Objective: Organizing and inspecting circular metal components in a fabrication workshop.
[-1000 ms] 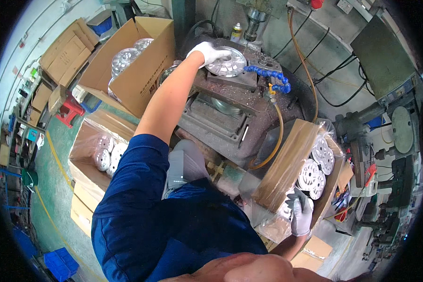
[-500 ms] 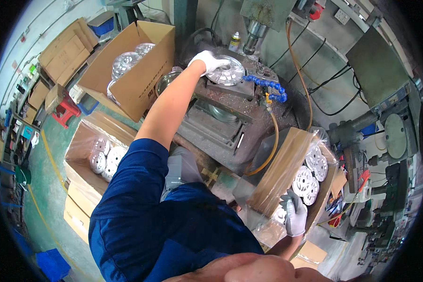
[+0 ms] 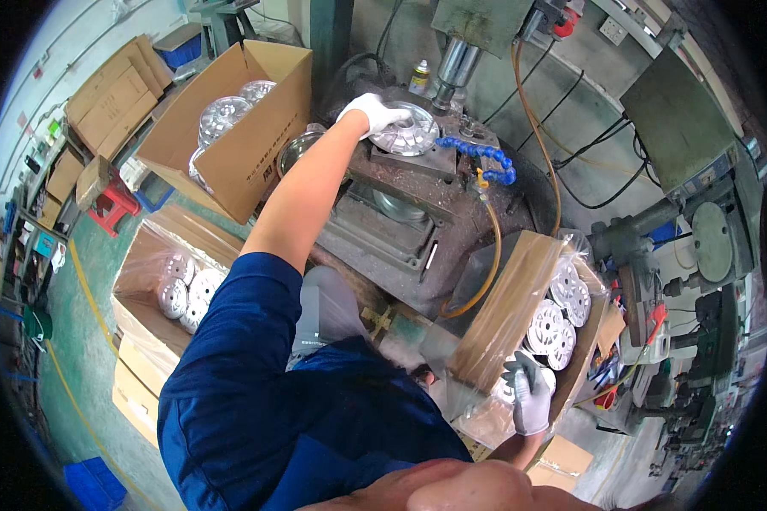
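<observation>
My left hand (image 3: 373, 116), in a white glove, reaches across to a round silver metal disc (image 3: 407, 132) with cut-outs. Its fingers are closed on the left side of this disc, which rests on a raised plate of the machine table (image 3: 341, 223). A steel spindle (image 3: 458, 65) stands just behind the disc. At the right, my right hand (image 3: 530, 393), in a grey-and-white glove, is down in an open carton (image 3: 507, 311). Its fingers bend over a silver disc (image 3: 502, 391) there, partly hidden by the hand. More flat discs (image 3: 544, 327) lie around it.
A carton (image 3: 256, 140) of shiny discs stands at back left, with another plastic-lined carton (image 3: 141, 294) below it. A blue segmented hose (image 3: 483, 152) curves beside the disc. A yellow hose (image 3: 494, 247) hangs over the table's right side. Metal chips litter the table.
The spindle has come down lower behind the disc. My left hand keeps its place on the disc. My right hand has shifted slightly within the carton.
</observation>
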`<state>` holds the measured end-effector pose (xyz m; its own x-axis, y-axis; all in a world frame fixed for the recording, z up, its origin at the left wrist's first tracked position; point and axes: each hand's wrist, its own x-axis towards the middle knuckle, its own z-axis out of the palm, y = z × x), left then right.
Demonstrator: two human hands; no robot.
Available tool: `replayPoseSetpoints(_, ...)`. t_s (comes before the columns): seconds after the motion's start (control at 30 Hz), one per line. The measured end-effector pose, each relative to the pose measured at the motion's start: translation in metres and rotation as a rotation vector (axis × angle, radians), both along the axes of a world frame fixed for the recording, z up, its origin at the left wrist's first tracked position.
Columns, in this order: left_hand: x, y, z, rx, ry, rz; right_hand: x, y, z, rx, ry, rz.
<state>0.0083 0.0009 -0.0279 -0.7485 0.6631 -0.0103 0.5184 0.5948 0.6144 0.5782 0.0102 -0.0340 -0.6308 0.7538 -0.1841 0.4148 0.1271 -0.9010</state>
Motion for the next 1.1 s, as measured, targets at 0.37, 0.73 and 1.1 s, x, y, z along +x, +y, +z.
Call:
replayPoseSetpoints(0.37,-0.004,-0.004,-0.002,0.037,-0.016,-0.008,-0.016,0.008,-0.006,0.036,-0.060,0.077)
replayPoseSetpoints(0.73,0.015,0.009,0.020,-0.075,-0.016,-0.104,-0.013,-0.011,-0.007,0.170,-0.178,0.053)
replayPoseSetpoints(1.1,-0.074,0.023,-0.041,0.201,-0.315,-0.199,-0.003,-0.028,-0.018,0.280,-0.134,0.079)
